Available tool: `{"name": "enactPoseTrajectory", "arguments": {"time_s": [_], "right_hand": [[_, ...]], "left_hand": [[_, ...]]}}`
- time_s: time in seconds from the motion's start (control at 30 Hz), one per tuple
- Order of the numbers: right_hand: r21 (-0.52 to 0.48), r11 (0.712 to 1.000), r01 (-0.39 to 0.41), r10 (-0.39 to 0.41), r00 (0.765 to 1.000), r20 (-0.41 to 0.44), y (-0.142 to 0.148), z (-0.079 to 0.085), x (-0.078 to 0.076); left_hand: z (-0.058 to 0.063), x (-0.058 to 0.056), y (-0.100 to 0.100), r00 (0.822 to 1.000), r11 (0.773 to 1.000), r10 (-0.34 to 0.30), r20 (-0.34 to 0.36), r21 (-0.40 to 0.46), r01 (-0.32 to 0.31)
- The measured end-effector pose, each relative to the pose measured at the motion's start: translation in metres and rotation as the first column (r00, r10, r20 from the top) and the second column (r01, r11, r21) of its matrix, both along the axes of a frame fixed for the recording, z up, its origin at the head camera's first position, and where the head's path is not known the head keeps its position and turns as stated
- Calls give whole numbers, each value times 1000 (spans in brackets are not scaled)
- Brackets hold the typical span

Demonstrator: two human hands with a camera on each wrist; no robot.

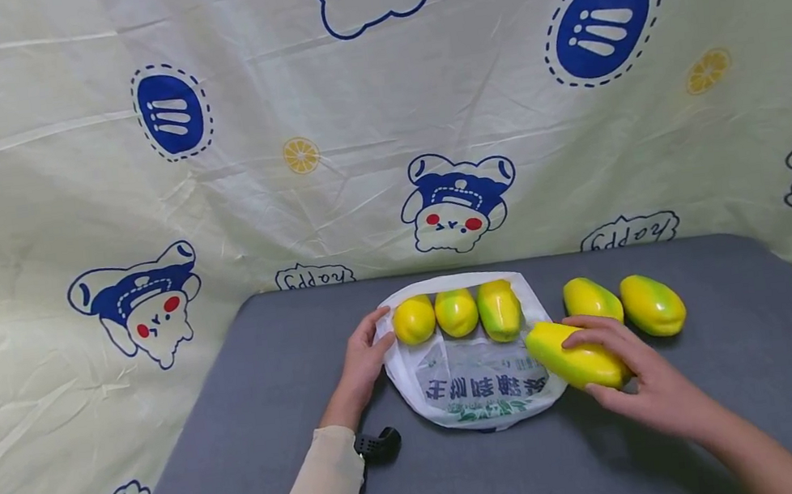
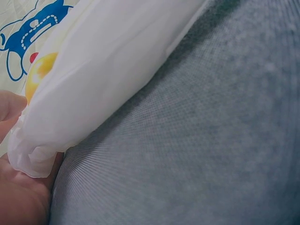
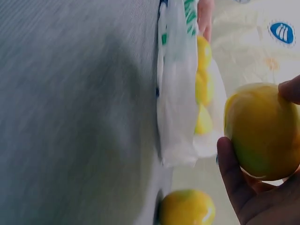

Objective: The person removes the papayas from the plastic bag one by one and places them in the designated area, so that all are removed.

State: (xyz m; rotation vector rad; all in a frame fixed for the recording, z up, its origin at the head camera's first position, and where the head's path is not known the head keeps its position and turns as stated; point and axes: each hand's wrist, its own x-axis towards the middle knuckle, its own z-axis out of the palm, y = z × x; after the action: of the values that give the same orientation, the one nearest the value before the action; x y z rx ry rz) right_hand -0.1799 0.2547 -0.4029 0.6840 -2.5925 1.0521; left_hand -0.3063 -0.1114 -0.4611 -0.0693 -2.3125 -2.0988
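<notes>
the head view looks forward and down from the near side over the dark grey tabletop (image 1: 481, 482) to the pale printed sheet (image 1: 350, 105). the left wrist view sits close beside the white plastic bag (image 2: 93, 70), tilted; the right one, farther off and turned sideways, faces it from the right. all share the bag.

Bag (image 1: 446, 363) open from above; two fruits (image 1: 654, 305) obstruct right.

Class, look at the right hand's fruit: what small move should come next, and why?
Probably the right hand should carry its held fruit leftward over the open bag: the left hand grips the bag's edge, and three similar fruits already lie inside.
</notes>
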Motion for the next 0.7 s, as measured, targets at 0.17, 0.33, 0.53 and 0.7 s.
{"name": "enactPoseTrajectory", "arguments": {"time_s": [0.17, 0.33, 0.53, 0.7], "right_hand": [[-81, 997, 7, -7, 1000, -4, 16, -10, 2], [-101, 994, 30, -30, 1000, 7, 27, -19, -1], [-61, 994, 89, -89, 996, 4, 39, -24, -5], [-58, 987, 150, -153, 987, -44, 47, -27, -6]], "left_hand": [[-2, 0, 1, 1000, 1000, -6, -3, 1, 6], [-3, 2, 1, 1000, 1000, 0, 8, -8, 0], [-3, 0, 1, 1000, 1000, 8, 5, -16, -8], [-2, -1, 0, 1000, 1000, 3, -9, -23, -3]]}}
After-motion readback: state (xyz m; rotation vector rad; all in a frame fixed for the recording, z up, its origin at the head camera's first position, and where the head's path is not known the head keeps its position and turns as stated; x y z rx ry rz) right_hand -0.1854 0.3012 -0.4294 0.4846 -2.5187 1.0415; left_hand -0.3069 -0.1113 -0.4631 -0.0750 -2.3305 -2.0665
